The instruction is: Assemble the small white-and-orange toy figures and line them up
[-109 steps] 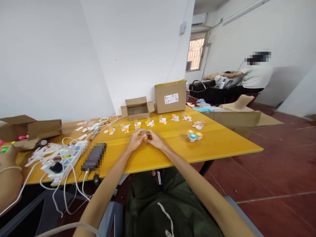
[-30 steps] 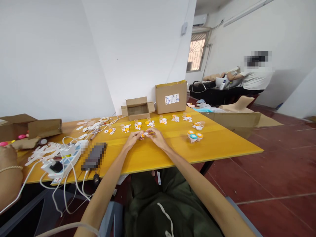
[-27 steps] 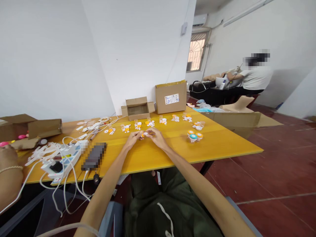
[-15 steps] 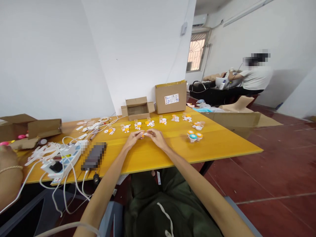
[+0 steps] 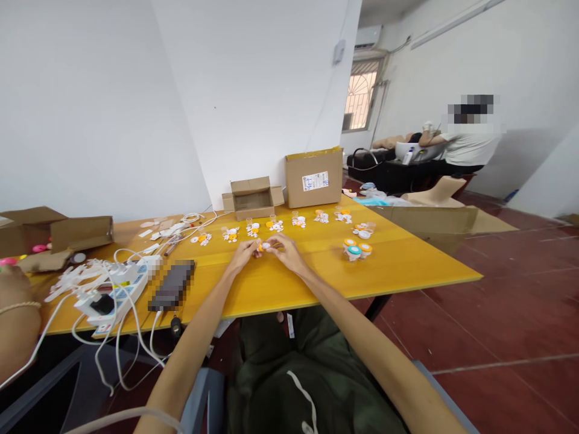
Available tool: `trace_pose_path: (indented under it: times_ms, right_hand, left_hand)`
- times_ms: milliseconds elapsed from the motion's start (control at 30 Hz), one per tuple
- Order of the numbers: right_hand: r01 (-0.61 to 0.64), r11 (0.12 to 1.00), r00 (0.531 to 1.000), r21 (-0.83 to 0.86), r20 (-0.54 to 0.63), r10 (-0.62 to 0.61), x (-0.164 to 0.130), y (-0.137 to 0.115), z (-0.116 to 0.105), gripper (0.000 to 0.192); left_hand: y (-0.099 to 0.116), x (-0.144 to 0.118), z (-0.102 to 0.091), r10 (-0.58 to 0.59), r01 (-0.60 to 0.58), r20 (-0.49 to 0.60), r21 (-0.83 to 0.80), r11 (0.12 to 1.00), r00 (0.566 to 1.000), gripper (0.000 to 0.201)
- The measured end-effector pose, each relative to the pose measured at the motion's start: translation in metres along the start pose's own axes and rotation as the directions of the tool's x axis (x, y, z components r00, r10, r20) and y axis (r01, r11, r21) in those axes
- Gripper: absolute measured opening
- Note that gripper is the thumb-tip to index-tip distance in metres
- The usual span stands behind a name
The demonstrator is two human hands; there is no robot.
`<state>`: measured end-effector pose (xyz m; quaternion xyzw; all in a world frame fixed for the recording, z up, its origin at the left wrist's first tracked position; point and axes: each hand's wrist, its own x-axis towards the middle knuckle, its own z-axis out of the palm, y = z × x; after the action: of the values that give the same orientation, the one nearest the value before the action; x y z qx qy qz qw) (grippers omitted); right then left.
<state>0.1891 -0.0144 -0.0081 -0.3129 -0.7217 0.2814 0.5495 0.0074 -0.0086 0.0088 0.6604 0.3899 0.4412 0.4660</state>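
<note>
We record a yellow table (image 5: pixel 407 265) carrying the work, with our seat drawn up at its near edge. Against the wall at its far side stand a closed cardboard box (image 5: pixel 313 178) and, left of it, an open cardboard box (image 5: pixel 252 198). To our left lies a white power strip (image 5: pixel 115 289) in a tangle of cables, with a dark flat device (image 5: pixel 172 286) just beside it. Along the far part of the table runs a row of small orange-and-white toys (image 5: pixel 274 226), spaced apart; nearer to our right sits a cluster of small round capped pieces (image 5: pixel 356 248).

Our left hand (image 5: pixel 244 253) and our right hand (image 5: pixel 284 252) meet above the table's middle, fingertips turned inward. Between them sits a small orange-and-white piece (image 5: pixel 263 246), pinched from both sides; each hand is closed to a fingertip hold on it. The piece is too small for us to make out its parts.

Its long axis appears to run left to right, from one grip to the other. It lies inward of each hand, neither hand clearly nearer. The row of toys lies just beyond the hands, well apart from the piece.

A co-worker's forearm (image 5: pixel 15 328) shows at the left edge. Another person (image 5: pixel 468 144) sits far off to the right.
</note>
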Motion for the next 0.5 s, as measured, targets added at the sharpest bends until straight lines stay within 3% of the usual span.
trace_pose_path:
  times_ms: [500]
  right_hand:
    - [-0.097,0.995,0.995,-0.018,-0.017,0.097,-0.001,-0.003,0.0,0.028]
  left_hand:
    - [0.009,-0.002,0.003,0.021,-0.021,0.003,-0.001,1.0,1.0,0.046]
